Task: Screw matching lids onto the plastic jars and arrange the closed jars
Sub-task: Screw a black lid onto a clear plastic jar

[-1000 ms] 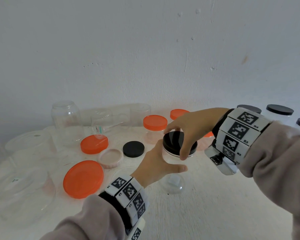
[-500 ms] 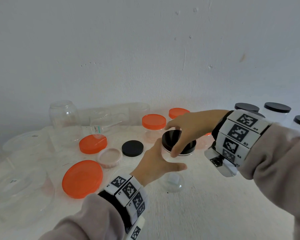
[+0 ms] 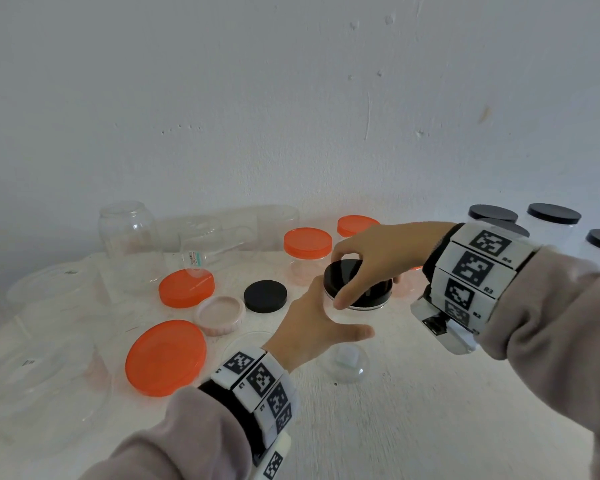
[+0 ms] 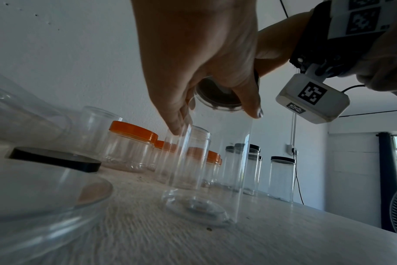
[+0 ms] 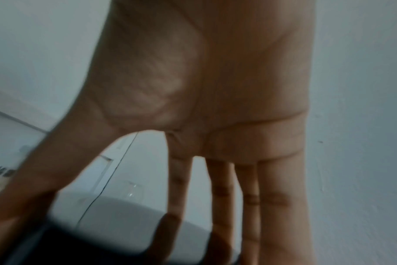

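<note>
A tall clear plastic jar stands on the white table, near the middle. My left hand grips its upper wall from the left, thumb across the front. The black lid sits on the jar's mouth, and my right hand grips it from above with thumb and fingers curled round the rim. In the left wrist view, the left hand wraps the jar just under the lid. In the blurred right wrist view, the right hand's fingers reach down onto the dark lid.
A loose black lid, a pink lid and two orange lids lie to the left. Orange-lidded jars stand behind, black-lidded jars at the back right. Open clear jars and big clear tubs fill the left.
My right thumb has slid leftward round the lid's rim as the hand turns on it. The left hand and jar have stayed in place.
</note>
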